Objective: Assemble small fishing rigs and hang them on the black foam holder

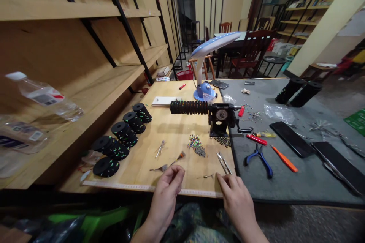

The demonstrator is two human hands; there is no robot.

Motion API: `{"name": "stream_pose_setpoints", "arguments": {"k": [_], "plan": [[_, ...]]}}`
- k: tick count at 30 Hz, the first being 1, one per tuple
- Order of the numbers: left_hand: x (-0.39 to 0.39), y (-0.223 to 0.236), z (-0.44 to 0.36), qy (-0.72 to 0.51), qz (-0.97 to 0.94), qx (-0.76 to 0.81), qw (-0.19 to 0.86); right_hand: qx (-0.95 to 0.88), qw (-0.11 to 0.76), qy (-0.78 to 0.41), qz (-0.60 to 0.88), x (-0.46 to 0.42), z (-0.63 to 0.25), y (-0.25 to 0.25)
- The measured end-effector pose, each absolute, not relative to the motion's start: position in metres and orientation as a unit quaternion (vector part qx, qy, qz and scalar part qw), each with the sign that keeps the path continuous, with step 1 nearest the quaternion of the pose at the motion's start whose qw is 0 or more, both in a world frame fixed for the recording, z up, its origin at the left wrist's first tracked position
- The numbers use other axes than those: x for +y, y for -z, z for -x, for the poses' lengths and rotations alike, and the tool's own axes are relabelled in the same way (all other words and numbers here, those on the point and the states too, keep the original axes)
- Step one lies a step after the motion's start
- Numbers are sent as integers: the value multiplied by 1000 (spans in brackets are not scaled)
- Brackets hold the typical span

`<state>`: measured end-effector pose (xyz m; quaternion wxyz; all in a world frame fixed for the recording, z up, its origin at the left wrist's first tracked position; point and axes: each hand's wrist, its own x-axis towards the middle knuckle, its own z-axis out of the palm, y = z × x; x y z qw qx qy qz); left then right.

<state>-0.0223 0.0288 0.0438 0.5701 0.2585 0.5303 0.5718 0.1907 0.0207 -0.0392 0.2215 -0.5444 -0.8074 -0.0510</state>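
Thin brass-coloured wire piece (205,176) — flat on the wooden tabletop (176,131) — near a slanting two-pronged silver tool (225,162)

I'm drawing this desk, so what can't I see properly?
Head view, left hand: whether it pinches anything; too small to tell.
Head view, right hand: whether it holds anything; its own fingers hide that.
Head view, lower bottle: part cut off by the left edge.
Head view, colourful beads: how many; too small.

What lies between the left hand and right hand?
Head view: a small metallic-looking piece on the wooden tabletop and a pale strip along its front edge.
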Motion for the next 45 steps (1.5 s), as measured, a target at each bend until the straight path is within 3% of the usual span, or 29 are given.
{"name": "stream_pose_setpoints", "arguments": {"k": [8,18,24,31,40,45], "plan": [[33,-39,28,-578,-246,534,566,-885,308,-9,348,-16,-184,34],[31,-38,24,-577,-258,517,578,-866,202,-46,455,4,-137,33],[26,-32,29,-563,-219,527,597,-881,272,-167,350,-4,-147,17],[18,-25,21,-561,-185,515,621,-740,420,-287,440,23,-133,-7],[13,-14,25,-581,-267,534,553,-544,404,-619,397,34,-90,-7],[11,-5,26,-575,-265,544,550,-518,363,-655,413,36,-89,0]]}}
